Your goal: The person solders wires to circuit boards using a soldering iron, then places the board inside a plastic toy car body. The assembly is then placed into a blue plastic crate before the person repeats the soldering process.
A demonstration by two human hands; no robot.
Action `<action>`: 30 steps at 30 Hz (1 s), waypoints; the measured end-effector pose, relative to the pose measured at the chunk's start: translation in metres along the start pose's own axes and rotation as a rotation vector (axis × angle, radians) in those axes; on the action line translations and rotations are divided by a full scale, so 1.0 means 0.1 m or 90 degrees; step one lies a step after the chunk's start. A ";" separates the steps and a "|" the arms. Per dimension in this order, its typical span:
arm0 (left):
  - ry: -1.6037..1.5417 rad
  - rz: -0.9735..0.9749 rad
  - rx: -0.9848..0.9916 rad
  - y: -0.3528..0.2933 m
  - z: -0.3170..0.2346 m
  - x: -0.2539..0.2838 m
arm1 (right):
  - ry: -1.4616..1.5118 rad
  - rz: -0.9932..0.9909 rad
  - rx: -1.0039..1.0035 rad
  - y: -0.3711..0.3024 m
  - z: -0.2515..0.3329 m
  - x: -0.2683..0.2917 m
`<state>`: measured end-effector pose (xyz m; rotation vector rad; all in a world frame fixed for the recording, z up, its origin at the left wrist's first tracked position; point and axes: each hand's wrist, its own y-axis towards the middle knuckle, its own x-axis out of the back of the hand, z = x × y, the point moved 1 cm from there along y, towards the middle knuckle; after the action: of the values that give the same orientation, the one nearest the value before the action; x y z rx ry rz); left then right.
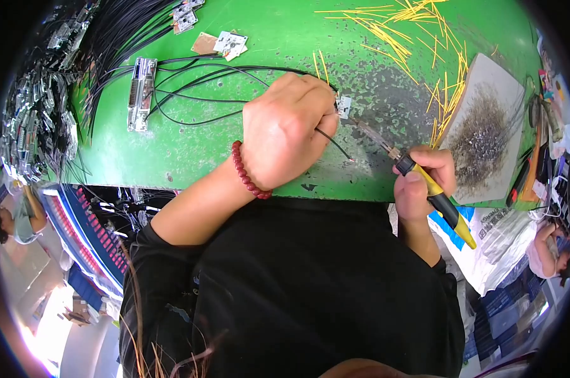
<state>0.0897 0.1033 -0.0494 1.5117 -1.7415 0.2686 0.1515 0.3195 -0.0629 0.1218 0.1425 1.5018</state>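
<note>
My left hand (pixel 290 120) is closed in a pinch over the green table, with a black wire (pixel 332 142) coming out from under its fingers. Just past the fingertips lies a small white circuit board (pixel 344 107); whether the fingers also grip it is hidden. A yellow-and-black soldering iron (pixel 431 189) is gripped in my right hand (pixel 425 179). Its metal tip (pixel 358 122) points up and left, close to the board; contact cannot be made out. More black wires (pixel 203 96) run from behind the left hand to a metal-cased part (pixel 142 94).
Yellow thin sticks (pixel 392 38) lie scattered at the far right. A grey board with dark burnt residue (pixel 483 145) rests on the right. Metal parts (pixel 29 120) are heaped at the left, beside a black wire bundle (pixel 118 44). Small boards (pixel 231 44) lie at the back.
</note>
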 end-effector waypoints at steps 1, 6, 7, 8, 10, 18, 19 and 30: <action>0.003 -0.002 0.003 0.00 0.00 0.00 | 0.005 0.001 -0.010 0.00 0.00 0.00; -0.023 0.011 -0.017 0.01 0.04 0.01 | 0.012 -0.010 -0.008 0.01 0.00 -0.01; -0.034 0.017 -0.031 0.01 0.05 0.01 | 0.015 -0.011 -0.006 0.00 0.00 -0.01; -0.034 0.019 -0.033 0.01 0.07 0.02 | 0.016 -0.014 -0.006 0.00 -0.01 -0.01; -0.069 0.025 -0.030 0.02 0.08 0.04 | 0.016 -0.012 -0.004 0.01 -0.01 -0.01; -0.055 0.148 0.029 0.14 0.07 0.09 | 0.013 -0.012 -0.036 0.00 0.01 0.01; -0.047 0.169 0.038 0.15 0.06 0.10 | 0.021 -0.005 -0.035 0.01 0.01 0.00; -0.060 0.198 0.067 0.23 0.06 0.10 | -0.011 -0.014 -0.070 0.02 0.00 -0.02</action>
<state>0.0666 0.0984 -0.0395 1.3391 -2.0664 0.4593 0.1492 0.3172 -0.0622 0.0459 0.0470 1.4829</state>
